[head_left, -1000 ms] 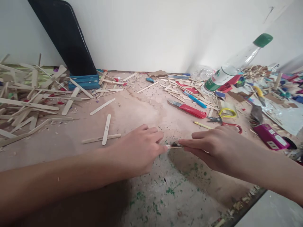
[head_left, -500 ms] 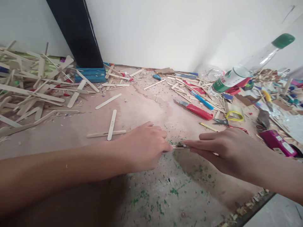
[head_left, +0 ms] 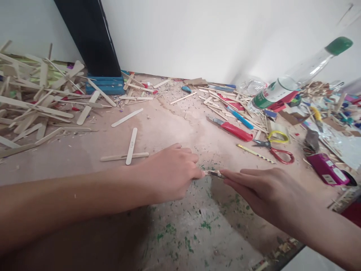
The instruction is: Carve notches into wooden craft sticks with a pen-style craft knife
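My left hand (head_left: 172, 173) lies knuckles up on the worn table (head_left: 175, 124), its fingers curled and pressing down something small that I cannot make out at their tips. My right hand (head_left: 265, 192) comes in from the right, fingers closed round a slim knife (head_left: 213, 173) whose metal blade points left and meets the left fingertips. Most of the knife's handle is hidden inside my right hand.
A heap of wooden craft sticks (head_left: 34, 101) fills the left. Two crossed sticks (head_left: 128, 152) lie near my left wrist. To the right lie a red utility knife (head_left: 234, 130), scissors (head_left: 275, 150), a blue pen (head_left: 239, 118), a tipped plastic bottle (head_left: 293, 81) and a magenta box (head_left: 327, 169).
My right hand has dropped lower and drawn slightly right, tilting the blade. The view has shifted a little; my left hand stays pressed in place.
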`<action>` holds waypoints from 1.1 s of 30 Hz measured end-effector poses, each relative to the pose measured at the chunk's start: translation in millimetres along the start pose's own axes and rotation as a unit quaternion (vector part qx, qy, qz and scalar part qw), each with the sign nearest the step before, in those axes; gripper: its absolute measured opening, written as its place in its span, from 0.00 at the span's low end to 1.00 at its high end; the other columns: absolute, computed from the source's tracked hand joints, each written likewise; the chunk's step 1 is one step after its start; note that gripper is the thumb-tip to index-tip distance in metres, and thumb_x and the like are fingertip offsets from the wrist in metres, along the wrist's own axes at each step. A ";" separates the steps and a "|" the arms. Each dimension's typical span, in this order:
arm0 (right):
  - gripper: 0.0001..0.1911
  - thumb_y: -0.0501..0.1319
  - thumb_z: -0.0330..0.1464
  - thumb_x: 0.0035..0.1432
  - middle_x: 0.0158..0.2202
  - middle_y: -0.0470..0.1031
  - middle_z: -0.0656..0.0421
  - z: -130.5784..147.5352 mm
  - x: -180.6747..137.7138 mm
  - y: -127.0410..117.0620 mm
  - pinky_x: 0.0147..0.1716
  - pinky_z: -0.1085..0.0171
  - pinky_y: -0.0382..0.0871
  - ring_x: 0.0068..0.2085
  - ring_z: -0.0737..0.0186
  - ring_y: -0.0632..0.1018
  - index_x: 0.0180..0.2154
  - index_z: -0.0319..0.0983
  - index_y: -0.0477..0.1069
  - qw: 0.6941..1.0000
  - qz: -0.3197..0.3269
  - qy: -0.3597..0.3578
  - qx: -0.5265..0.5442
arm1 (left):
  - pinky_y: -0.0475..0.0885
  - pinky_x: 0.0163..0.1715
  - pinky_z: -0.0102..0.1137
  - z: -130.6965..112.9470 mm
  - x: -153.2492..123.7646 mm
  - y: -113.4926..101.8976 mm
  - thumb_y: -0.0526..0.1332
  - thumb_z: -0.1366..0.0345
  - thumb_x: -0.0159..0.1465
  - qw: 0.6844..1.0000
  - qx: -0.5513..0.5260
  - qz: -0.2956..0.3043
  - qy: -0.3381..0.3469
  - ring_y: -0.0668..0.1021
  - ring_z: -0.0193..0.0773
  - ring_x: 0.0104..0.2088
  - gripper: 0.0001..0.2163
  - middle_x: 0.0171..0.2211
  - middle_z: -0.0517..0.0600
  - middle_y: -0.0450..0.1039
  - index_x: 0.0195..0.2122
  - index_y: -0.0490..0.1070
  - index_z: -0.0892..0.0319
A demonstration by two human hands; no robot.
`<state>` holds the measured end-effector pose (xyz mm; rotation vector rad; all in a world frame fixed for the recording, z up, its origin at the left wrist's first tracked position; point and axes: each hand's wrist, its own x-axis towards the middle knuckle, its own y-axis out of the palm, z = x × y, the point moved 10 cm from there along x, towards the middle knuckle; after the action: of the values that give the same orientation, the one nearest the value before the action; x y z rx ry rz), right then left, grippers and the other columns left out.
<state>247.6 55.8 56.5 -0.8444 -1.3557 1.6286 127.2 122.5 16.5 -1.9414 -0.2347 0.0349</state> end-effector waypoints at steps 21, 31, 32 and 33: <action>0.16 0.62 0.36 0.82 0.26 0.74 0.64 -7.7 -2.2 -4.7 0.26 0.59 0.50 0.23 0.67 0.71 0.63 0.45 0.83 0.999 0.022 -0.030 -0.009 | 0.69 0.41 0.39 1.8 -4.4 -3.3 0.63 0.75 0.71 0.999 -0.022 -0.026 0.016 0.80 0.43 0.37 0.15 0.33 0.48 0.78 0.48 0.88 0.52; 0.17 0.56 0.29 0.81 0.25 0.75 0.63 17.8 22.6 -16.8 0.24 0.57 0.47 0.20 0.66 0.69 0.52 0.41 0.86 0.984 0.052 -0.115 -0.123 | 0.70 0.40 0.39 -1.6 -1.2 -4.5 0.66 0.75 0.68 1.000 -0.009 -0.023 0.017 0.80 0.43 0.37 0.13 0.32 0.49 0.79 0.46 0.89 0.53; 0.18 0.55 0.27 0.80 0.25 0.74 0.63 19.4 23.6 -17.2 0.25 0.56 0.45 0.19 0.65 0.68 0.52 0.41 0.86 0.980 0.052 -0.129 -0.139 | 0.70 0.41 0.39 -1.9 -0.9 -4.5 0.67 0.76 0.68 1.000 -0.009 -0.020 0.015 0.80 0.44 0.37 0.13 0.33 0.49 0.79 0.46 0.89 0.53; 0.20 0.55 0.25 0.79 0.24 0.73 0.62 20.3 24.1 -17.2 0.25 0.55 0.43 0.19 0.65 0.66 0.52 0.40 0.86 0.977 0.053 -0.141 -0.152 | 0.70 0.40 0.40 -2.0 -0.7 -4.5 0.67 0.76 0.67 1.000 -0.008 -0.018 0.013 0.80 0.44 0.37 0.14 0.33 0.49 0.79 0.46 0.89 0.53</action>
<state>222.4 70.3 77.6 -0.8992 -1.8209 1.6946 126.1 122.1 21.4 -1.9515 -0.2522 -0.0158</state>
